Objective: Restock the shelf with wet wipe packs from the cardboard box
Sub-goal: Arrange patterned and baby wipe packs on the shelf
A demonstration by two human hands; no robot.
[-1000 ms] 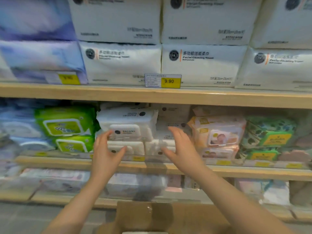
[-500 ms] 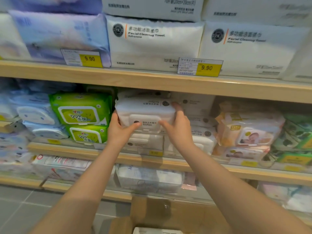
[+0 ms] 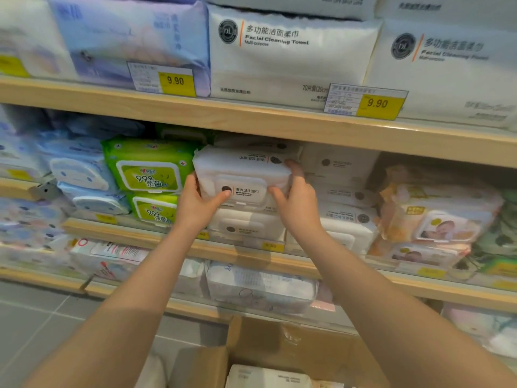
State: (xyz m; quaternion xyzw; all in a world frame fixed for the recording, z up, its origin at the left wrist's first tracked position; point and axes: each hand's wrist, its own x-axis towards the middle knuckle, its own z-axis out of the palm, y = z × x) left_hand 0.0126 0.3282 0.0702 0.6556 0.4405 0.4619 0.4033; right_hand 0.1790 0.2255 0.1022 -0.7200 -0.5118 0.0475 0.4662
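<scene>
Both hands are holding a white wet wipe pack (image 3: 242, 177) at the centre of the frame, against the middle shelf (image 3: 156, 238); the left hand (image 3: 195, 204) is curling its grip round the pack's left end, thumb lying on the front flap; the right hand (image 3: 298, 201) is gripping the right end, fingers reaching over the top; the pack is sitting on a matching white pack (image 3: 246, 226); green packs (image 3: 149, 170) are standing just left; the wooden upper shelf (image 3: 251, 121) is carrying facial towel bags (image 3: 288, 54) and yellow price tags (image 3: 176, 82); the open cardboard box (image 3: 279, 351) is resting on the grey tiled floor (image 3: 42, 323) at lower centre, another pack showing inside.
</scene>
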